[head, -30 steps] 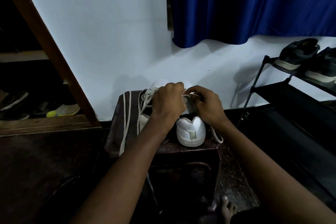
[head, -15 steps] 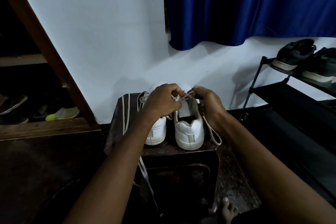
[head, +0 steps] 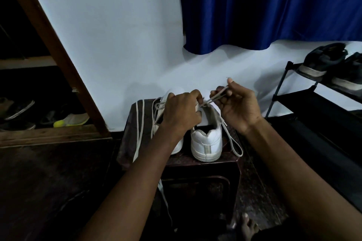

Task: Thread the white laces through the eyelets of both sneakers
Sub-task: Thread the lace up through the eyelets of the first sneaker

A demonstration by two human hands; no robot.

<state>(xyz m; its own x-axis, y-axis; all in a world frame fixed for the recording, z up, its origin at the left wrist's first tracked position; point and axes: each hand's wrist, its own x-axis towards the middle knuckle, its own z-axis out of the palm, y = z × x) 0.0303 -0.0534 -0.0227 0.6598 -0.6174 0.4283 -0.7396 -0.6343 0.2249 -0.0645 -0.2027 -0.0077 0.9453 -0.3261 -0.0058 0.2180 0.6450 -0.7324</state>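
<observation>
Far left, behind a slanted wooden beam (head: 58, 51), a dim recess holds a few shoes on the floor, among them one with a yellow-green toe (head: 71, 120). A pale wall (head: 109, 31) fills the middle background, and a blue curtain (head: 270, 6) hangs over its upper right part.

In the centre stands a small dark stool (head: 199, 178) that serves as the worktop, with two white sneakers on it, heels toward the camera. A loose white lace (head: 139, 129) lies along the stool's left edge and hangs over its front. The left sneaker (head: 177, 146) is mostly hidden by the left forearm; laces show at its front part. The left hand (head: 182, 112) reaches over it with fingers curled, gripping the top edge of the right sneaker (head: 206, 141) near its eyelets.

From that spot a second lace (head: 215, 97) runs up and to the right to the right hand (head: 238, 106), raised just beside and above the shoe, which pinches the lace between thumb and fingers, the tip sticking out above them. Another stretch of this lace drops down the shoe's right side and forms a loop (head: 235, 146) on the stool top.

Far right, a black shoe rack (head: 313, 101) carries dark shoes (head: 321, 60) on its top shelf. Bare toes (head: 247, 225) show on the floor below the stool.
</observation>
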